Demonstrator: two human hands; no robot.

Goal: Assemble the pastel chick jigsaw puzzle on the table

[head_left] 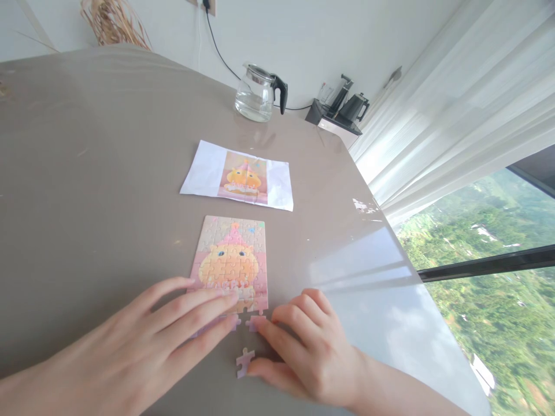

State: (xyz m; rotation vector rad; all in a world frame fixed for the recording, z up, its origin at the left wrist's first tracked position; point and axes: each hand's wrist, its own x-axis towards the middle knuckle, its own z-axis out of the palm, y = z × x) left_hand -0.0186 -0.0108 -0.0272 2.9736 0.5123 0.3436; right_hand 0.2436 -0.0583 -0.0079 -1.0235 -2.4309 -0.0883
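A jigsaw puzzle [229,260] of a round yellow cat-like figure in a pink party hat lies on the table, mostly joined. My left hand [186,315] rests flat over its lower left part, fingers stretched out and hiding some of the bottom edge. At the lower right corner, my right hand [307,346] has its index fingertip on a pink puzzle piece [251,325], just below the joined part. Its thumb touches a loose puzzle piece [245,361] nearer to me. Thumb and index finger are apart; the other fingers are curled. A gap shows in the bottom row.
Beyond the puzzle lies a creased paper sheet [203,170] with the same picture. A glass jug [255,95] with clear liquid stands farther back. A dark kettle [353,108] sits on a stand behind the table [108,144]. White curtains [455,86] and a window are at right.
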